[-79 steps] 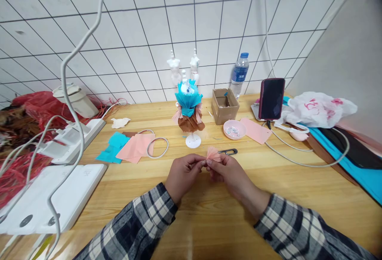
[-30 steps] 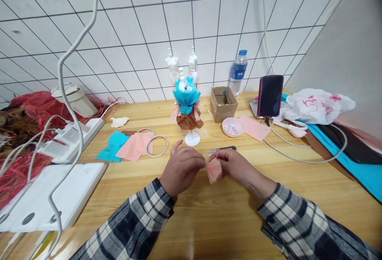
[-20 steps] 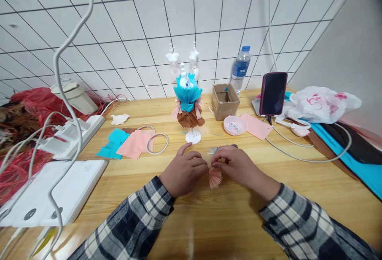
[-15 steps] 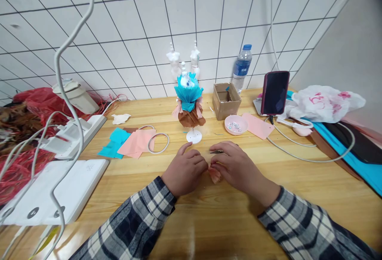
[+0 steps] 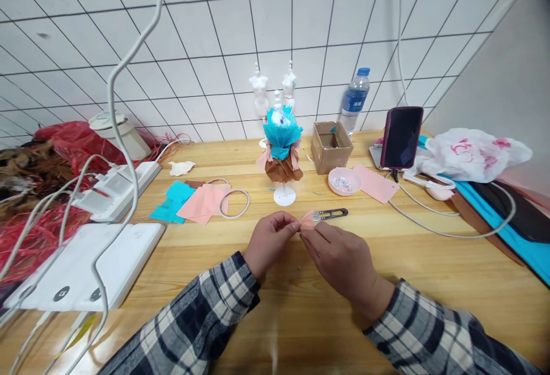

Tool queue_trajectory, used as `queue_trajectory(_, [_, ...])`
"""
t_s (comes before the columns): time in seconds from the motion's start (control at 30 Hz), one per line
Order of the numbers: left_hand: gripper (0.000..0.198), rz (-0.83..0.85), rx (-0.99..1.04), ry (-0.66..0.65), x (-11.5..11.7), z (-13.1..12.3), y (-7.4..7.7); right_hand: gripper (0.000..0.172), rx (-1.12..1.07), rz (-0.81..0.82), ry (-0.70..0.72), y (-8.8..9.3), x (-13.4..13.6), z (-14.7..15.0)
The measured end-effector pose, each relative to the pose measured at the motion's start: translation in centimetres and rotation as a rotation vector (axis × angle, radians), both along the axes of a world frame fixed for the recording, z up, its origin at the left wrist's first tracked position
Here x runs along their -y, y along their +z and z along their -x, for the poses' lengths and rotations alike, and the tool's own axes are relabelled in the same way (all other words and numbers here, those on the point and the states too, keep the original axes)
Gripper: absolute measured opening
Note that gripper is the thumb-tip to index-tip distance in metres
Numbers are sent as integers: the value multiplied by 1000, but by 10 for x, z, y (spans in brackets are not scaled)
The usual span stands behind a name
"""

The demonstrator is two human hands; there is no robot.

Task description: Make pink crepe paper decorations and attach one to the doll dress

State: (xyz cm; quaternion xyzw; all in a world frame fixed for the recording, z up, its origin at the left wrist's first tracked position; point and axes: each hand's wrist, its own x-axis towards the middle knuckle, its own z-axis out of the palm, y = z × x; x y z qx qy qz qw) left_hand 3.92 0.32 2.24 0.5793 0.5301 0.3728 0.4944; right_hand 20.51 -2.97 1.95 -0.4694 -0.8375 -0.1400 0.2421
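Observation:
A small gathered piece of pink crepe paper (image 5: pixel 307 219) is pinched between my two hands above the wooden table. My left hand (image 5: pixel 270 241) grips its narrow end with thumb and forefinger. Closed too, my right hand (image 5: pixel 344 254) holds its lower right side. Thread snips (image 5: pixel 335 214) with black handles lie just beyond my right hand. Farther back stands a small white dress form (image 5: pixel 284 196) wearing a turquoise ruffled top (image 5: pixel 282 131), a brown skirt (image 5: pixel 283 168) and pink tufts at the sides.
Turquoise paper (image 5: pixel 174 200), pink paper sheets (image 5: pixel 204 204) and a ring (image 5: pixel 234 204) lie left. At right are a pink dish (image 5: pixel 344 190) of small beads, a cardboard box (image 5: pixel 330 157), a water bottle (image 5: pixel 356 100) and a propped phone (image 5: pixel 403 137). Cables cross the far left.
The pink paper has been lifted and turned, its flared end now pointing away from me. My right hand has shifted off the snips, which now show in full. The camera view has moved slightly.

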Motion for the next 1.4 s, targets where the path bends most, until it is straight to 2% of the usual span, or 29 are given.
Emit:
queue_trajectory(0.1, [19,107,339,-5,3,-3,-3,17,-164,51,-1,3,-3,-2])
queue_trajectory(0.17, [19,44,356,-5,3,-3,-4,18,-421,218,10,3,-10,-6])
queue_trajectory(0.23, [17,-131,220,-49,0,2,-3,18,-712,487,48,0,-21,-12])
queue_trajectory(0.3, [15,-403,-7,-187,-4,9,0,18,-906,781,127,-5,-33,-19])
queue_trajectory(0.4, [17,-778,-270,-473,-10,18,6,16,-942,1084,238,-11,-46,-29])
queue_trajectory(0.47, [20,-899,-395,-599,-11,21,9,16,-842,1166,291,-12,-49,-33])
queue_trajectory(0.53, [21,-926,-503,-699,-9,21,10,12,-701,1132,318,-11,-48,-35])
queue_trajectory(0.63, [20,-887,-641,-756,-6,17,11,5,-481,947,285,-5,-43,-35])
queue_trajectory(0.77, [12,-792,-764,-692,-2,12,13,5,-234,693,189,6,-30,-29])
queue_trajectory(0.87, [11,-709,-780,-663,-3,10,13,13,-61,492,135,12,-18,-22])
queue_trajectory(1.0, [10,-591,-710,-532,-5,8,7,17,-4,313,68,10,-5,-11])
queue_trajectory(1.1, [8,-404,-535,-317,-5,6,2,16,14,176,30,5,0,-5])
queue_trajectory(1.2, [12,-66,-131,-139,-3,2,0,14,55,18,21,6,4,-4])
queue_trajectory(1.3, [18,229,396,-71,-2,0,-2,22,42,-71,53,11,5,-7])
queue_trajectory(1.4, [21,379,677,-61,-2,1,-3,32,-222,11,80,11,1,-9])
